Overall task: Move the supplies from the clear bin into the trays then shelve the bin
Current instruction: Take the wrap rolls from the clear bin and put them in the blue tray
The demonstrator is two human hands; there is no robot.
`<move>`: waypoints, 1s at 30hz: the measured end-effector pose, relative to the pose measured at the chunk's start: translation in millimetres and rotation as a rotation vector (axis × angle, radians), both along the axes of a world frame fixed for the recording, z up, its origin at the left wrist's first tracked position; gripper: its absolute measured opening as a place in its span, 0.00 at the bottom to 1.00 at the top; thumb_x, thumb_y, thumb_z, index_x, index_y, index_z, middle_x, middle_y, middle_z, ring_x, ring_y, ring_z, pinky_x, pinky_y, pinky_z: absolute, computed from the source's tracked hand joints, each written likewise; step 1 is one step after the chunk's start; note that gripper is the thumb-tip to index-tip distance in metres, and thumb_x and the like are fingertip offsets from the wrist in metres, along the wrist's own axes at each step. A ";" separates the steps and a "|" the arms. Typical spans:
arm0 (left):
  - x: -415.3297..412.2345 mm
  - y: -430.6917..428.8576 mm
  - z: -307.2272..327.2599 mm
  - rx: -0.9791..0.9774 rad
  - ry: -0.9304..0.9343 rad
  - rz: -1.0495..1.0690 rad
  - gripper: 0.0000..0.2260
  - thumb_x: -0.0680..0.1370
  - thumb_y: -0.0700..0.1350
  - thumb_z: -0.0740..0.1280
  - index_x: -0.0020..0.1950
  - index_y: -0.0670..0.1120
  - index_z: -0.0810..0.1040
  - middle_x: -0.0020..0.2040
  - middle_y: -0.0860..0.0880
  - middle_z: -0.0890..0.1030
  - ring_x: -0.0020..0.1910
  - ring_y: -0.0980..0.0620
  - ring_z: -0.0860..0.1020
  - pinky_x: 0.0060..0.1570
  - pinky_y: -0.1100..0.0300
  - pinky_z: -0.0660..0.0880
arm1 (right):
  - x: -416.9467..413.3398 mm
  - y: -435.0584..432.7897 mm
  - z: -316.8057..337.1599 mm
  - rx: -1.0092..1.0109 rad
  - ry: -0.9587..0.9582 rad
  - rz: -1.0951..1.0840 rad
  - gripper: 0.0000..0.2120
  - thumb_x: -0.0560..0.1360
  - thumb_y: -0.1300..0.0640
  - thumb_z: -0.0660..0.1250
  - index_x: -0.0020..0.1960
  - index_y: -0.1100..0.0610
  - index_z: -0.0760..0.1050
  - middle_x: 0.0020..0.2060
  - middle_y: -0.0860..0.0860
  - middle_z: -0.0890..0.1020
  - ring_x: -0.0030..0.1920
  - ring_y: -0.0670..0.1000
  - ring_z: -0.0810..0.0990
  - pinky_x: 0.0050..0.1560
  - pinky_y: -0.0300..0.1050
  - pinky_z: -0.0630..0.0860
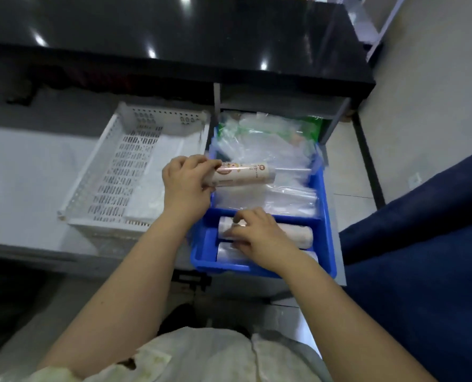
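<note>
A glossy black tabletop (pixel 174 28) is located at the top, marked by light reflections. A dark blue upholstered seat (pixel 422 244) is positioned at the right. Pale floor (pixel 422 92) is visible between them.

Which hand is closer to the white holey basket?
Left. The left hand grips a roll at the edge of the white basket; the right hand holds another roll in the blue tray, farther away.
</note>
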State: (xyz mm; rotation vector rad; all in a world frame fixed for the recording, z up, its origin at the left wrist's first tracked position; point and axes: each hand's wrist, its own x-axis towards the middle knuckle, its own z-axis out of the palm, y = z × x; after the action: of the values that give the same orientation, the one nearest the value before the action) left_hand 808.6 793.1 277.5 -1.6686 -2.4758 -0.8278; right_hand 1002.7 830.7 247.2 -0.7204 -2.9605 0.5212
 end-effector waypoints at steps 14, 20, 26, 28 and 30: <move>-18.4 -65.4 1.9 0.016 0.009 0.102 0.23 0.70 0.41 0.72 0.64 0.54 0.76 0.60 0.51 0.76 0.58 0.44 0.66 0.60 0.50 0.59 | -21.8 -18.6 21.6 0.084 -0.184 0.041 0.17 0.70 0.45 0.69 0.57 0.48 0.73 0.59 0.52 0.70 0.58 0.55 0.67 0.59 0.52 0.68; -23.8 -69.1 8.7 0.028 0.008 0.014 0.23 0.70 0.40 0.72 0.63 0.54 0.76 0.60 0.51 0.76 0.58 0.44 0.65 0.59 0.49 0.59 | -1.4 -28.9 32.8 -0.005 -0.237 -0.192 0.35 0.68 0.61 0.70 0.66 0.39 0.57 0.57 0.50 0.71 0.53 0.54 0.72 0.51 0.53 0.75; -18.5 -77.6 9.1 0.057 0.013 -0.042 0.23 0.69 0.40 0.73 0.62 0.54 0.76 0.59 0.50 0.77 0.57 0.44 0.66 0.58 0.49 0.59 | 4.7 -44.6 38.8 0.015 -0.177 -0.291 0.40 0.72 0.65 0.65 0.72 0.38 0.48 0.63 0.52 0.72 0.56 0.56 0.74 0.53 0.54 0.76; -17.5 -84.8 7.8 0.042 0.010 -0.021 0.23 0.70 0.41 0.73 0.63 0.54 0.76 0.59 0.51 0.77 0.57 0.46 0.65 0.59 0.50 0.58 | 7.3 -46.3 42.9 -0.002 -0.082 -0.370 0.35 0.71 0.64 0.67 0.70 0.43 0.54 0.62 0.52 0.74 0.56 0.56 0.75 0.52 0.53 0.74; -15.1 -90.9 6.2 0.024 -0.001 -0.007 0.23 0.70 0.41 0.72 0.64 0.55 0.75 0.60 0.51 0.76 0.57 0.46 0.64 0.58 0.51 0.58 | 12.0 -46.2 50.3 0.003 -0.022 -0.403 0.29 0.71 0.62 0.68 0.66 0.46 0.60 0.58 0.53 0.75 0.54 0.56 0.74 0.52 0.53 0.74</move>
State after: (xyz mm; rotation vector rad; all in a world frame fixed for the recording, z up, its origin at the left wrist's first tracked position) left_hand 793.5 702.2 283.6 -1.6711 -2.4519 -0.8559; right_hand 1014.7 784.5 297.4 -1.2853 -2.7186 0.4755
